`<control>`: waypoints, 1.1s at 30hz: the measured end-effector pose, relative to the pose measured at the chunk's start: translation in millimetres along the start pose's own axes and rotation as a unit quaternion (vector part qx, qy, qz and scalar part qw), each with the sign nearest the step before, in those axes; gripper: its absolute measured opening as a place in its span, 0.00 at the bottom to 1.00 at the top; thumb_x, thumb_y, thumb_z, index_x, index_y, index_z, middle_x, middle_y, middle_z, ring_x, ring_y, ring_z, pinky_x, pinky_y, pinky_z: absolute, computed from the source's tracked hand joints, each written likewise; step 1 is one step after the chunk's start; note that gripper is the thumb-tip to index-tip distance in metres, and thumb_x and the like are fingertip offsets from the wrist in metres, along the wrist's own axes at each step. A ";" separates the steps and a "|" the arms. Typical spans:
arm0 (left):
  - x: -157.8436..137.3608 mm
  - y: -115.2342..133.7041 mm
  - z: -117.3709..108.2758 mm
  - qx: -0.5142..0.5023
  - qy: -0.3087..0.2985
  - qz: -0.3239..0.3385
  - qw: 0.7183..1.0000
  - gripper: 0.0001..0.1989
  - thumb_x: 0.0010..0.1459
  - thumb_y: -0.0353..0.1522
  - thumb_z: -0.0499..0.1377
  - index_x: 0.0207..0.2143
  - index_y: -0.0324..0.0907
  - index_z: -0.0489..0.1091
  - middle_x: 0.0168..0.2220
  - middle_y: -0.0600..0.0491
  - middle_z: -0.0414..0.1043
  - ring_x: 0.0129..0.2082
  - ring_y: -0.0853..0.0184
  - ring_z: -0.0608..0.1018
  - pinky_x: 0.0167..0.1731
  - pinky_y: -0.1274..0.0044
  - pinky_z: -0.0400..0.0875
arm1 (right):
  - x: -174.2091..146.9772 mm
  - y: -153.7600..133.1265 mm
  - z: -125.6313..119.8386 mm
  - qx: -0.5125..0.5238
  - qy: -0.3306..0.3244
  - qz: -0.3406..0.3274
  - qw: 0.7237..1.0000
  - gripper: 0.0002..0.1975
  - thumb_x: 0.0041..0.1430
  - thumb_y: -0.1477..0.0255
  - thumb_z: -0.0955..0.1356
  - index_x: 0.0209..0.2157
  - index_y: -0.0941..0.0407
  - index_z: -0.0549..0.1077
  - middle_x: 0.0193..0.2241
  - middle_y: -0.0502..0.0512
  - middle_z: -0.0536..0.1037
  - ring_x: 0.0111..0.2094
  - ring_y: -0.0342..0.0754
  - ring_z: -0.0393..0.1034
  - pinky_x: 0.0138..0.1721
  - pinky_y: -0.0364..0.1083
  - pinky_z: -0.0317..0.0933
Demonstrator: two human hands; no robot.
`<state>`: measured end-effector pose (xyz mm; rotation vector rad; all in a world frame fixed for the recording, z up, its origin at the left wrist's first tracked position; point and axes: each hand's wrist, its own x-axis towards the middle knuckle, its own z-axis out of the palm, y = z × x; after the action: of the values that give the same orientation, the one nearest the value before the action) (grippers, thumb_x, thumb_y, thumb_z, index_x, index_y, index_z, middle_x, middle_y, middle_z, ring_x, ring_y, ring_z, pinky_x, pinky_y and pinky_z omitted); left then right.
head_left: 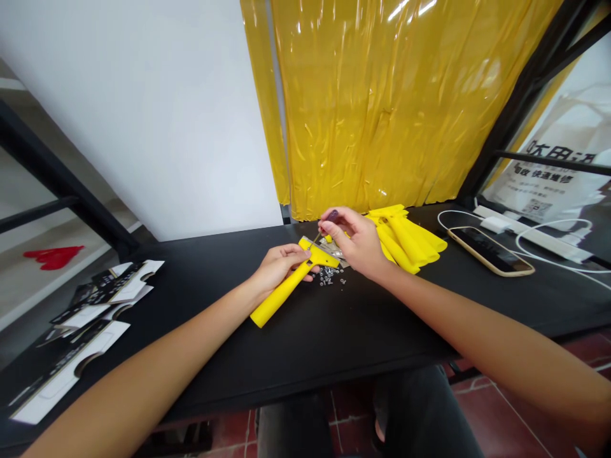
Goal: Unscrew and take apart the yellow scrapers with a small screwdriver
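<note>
My left hand (284, 266) is closed around the head end of a yellow scraper (281, 294), whose handle slants down toward me over the black table. In my right hand (354, 238) is a screwdriver (316, 240) with a dark handle. Its thin shaft points down at the scraper's head, near my left thumb; whether the tip sits in a screw is too small to tell. Just below the head lie several small metal screws and nuts (327, 277). Behind my right hand is a pile of yellow handles (405, 238), partly covered by that hand.
At the left are black-and-white cardboard pieces (95, 324) and a red item (53, 257) on a shelf. A phone (491, 250), white cables and a power strip (539, 234) lie right. A yellow plastic curtain (377, 114) hangs behind the black table (363, 343).
</note>
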<state>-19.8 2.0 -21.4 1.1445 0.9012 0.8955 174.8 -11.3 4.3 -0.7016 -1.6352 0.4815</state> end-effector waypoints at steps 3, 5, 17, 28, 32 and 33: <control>0.0 -0.3 -0.1 0.003 0.000 0.002 1.000 0.09 0.52 0.32 0.69 0.31 0.37 0.72 0.36 0.41 0.80 0.33 0.58 0.84 0.28 0.74 0.81 | -0.1 0.1 -0.1 0.004 0.004 0.000 1.000 0.08 0.65 0.63 0.67 0.41 0.52 0.72 0.37 0.53 0.77 0.37 0.47 0.74 0.44 0.51 0.71; -0.2 -0.2 -0.3 0.004 -0.002 0.002 1.000 0.09 0.53 0.31 0.69 0.32 0.37 0.72 0.35 0.42 0.80 0.33 0.58 0.84 0.28 0.73 0.80 | -0.2 0.8 0.1 0.010 0.002 -0.004 1.000 0.08 0.65 0.63 0.67 0.42 0.52 0.72 0.38 0.53 0.77 0.37 0.47 0.74 0.45 0.51 0.71; -1.1 -0.3 0.1 0.023 -0.008 0.008 1.000 0.11 0.52 0.32 0.70 0.33 0.37 0.72 0.35 0.42 0.81 0.33 0.57 0.84 0.27 0.73 0.80 | 5.3 -3.2 -7.5 -0.085 -0.012 -0.047 0.995 0.09 0.63 0.64 0.70 0.43 0.51 0.71 0.34 0.51 0.77 0.35 0.47 0.73 0.40 0.48 0.67; 2.2 1.7 -0.3 0.021 0.054 0.021 0.998 0.08 0.54 0.30 0.68 0.31 0.36 0.72 0.33 0.41 0.81 0.34 0.58 0.84 0.29 0.74 0.81 | 11.4 -8.2 -28.3 -0.258 -0.205 -0.077 0.941 0.16 0.72 0.66 0.56 0.54 0.56 0.64 0.49 0.62 0.77 0.46 0.53 0.73 0.45 0.51 0.64; 6.2 1.8 1.0 0.032 0.056 0.021 0.998 0.08 0.54 0.31 0.68 0.32 0.36 0.72 0.33 0.40 0.81 0.34 0.57 0.84 0.29 0.73 0.81 | 15.1 -10.5 -32.2 -0.282 -0.217 -0.066 0.932 0.15 0.72 0.65 0.57 0.52 0.56 0.65 0.47 0.64 0.79 0.42 0.54 0.75 0.41 0.51 0.65; 8.6 1.2 1.5 0.034 0.048 0.023 0.998 0.09 0.54 0.32 0.68 0.32 0.36 0.72 0.33 0.40 0.81 0.34 0.57 0.84 0.28 0.73 0.81 | 16.5 -10.6 -33.1 -0.304 -0.214 -0.063 0.926 0.15 0.72 0.64 0.57 0.51 0.56 0.66 0.44 0.63 0.80 0.39 0.54 0.75 0.38 0.51 0.64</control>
<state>-15.4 9.6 -21.0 1.1929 0.9941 0.9709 203.9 -10.2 29.3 -0.9828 -2.2667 0.0140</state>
